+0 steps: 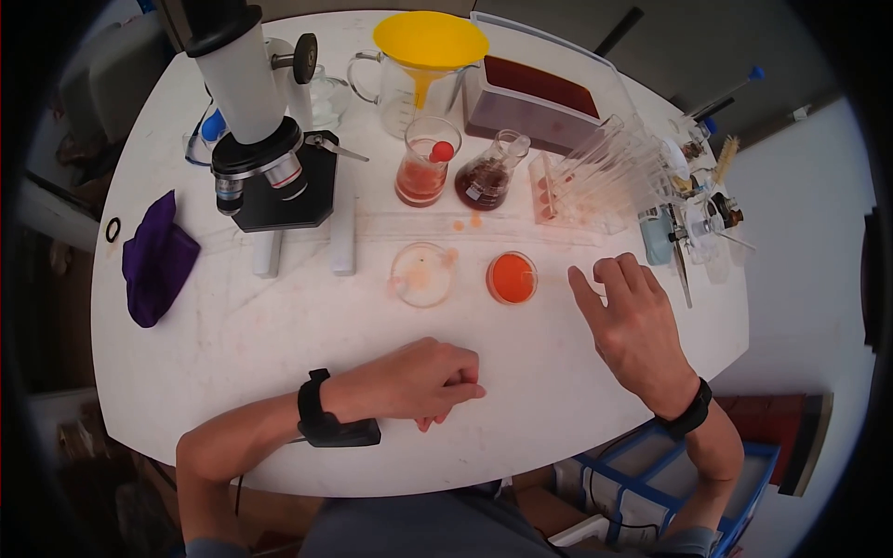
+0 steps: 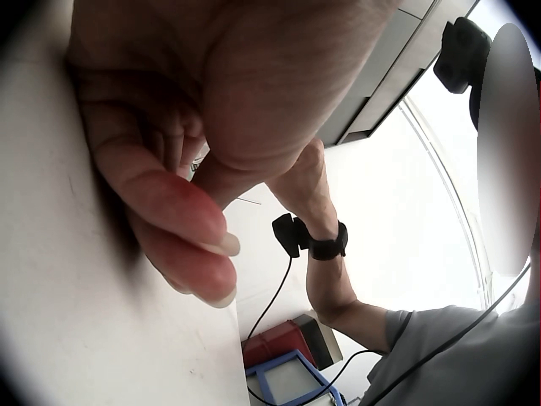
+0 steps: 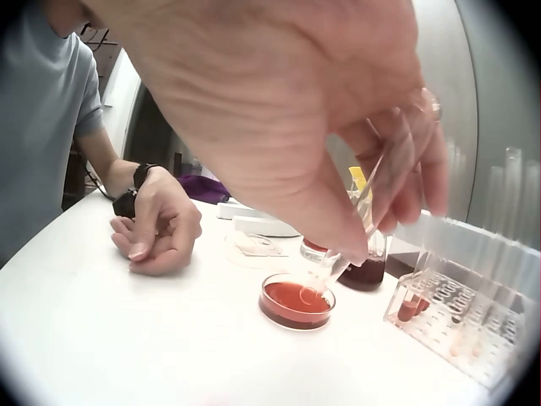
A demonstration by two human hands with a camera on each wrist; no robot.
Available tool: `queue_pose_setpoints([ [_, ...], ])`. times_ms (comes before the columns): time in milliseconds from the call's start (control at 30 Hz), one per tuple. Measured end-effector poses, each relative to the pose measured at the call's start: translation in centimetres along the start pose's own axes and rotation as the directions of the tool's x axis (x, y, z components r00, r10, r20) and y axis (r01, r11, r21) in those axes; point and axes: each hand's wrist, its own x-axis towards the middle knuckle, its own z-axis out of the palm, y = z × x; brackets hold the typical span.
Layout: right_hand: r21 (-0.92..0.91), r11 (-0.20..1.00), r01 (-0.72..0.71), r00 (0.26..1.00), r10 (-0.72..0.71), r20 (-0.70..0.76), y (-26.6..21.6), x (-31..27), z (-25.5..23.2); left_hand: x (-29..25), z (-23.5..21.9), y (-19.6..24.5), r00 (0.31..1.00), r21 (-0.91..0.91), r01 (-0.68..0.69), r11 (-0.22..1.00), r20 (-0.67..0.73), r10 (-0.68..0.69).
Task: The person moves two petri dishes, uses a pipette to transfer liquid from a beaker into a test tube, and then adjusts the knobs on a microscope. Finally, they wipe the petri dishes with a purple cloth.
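Observation:
My right hand is raised over the table, right of a round glass dish of orange-red liquid. In the right wrist view, its thumb and fingers hold a clear glass piece with a curved edge, whose exact kind I cannot tell. The same dish of liquid stands below that hand there. My left hand rests low over the front of the table, fingers loosely curled around nothing. Left of the liquid-filled dish lies a clear shallow dish with pale orange stains near it.
A microscope stands at the back left, with a purple cloth beside it. Behind the dishes are a flask of red liquid, a dark-liquid flask and a jug with a yellow funnel. A test-tube rack is back right.

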Motion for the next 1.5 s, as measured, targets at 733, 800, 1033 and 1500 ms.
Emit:
queue_pose_setpoints([
  [733,0.083,0.988,-0.130,0.991,0.133,-0.030,-1.2,-1.9,0.6,0.2,0.1,0.4,0.999,0.019,0.048,0.999,0.022,-0.049],
  [800,0.144,0.977,-0.159,0.982,0.171,-0.078,-0.9,-2.3,0.9,0.1,0.1,0.4,1.000,0.004,0.010,1.000,-0.001,-0.010],
  [1033,0.669,0.691,-0.274,0.891,0.444,-0.094,-0.6,-3.9,4.0,0.1,0.3,1.0,0.994,0.035,0.105,0.994,0.011,-0.106],
  [1500,1.000,0.009,0.003,0.713,0.701,-0.008,4.3,-6.1,5.1,0.1,0.8,1.6,0.984,-0.001,0.181,0.984,-0.005,-0.181],
])
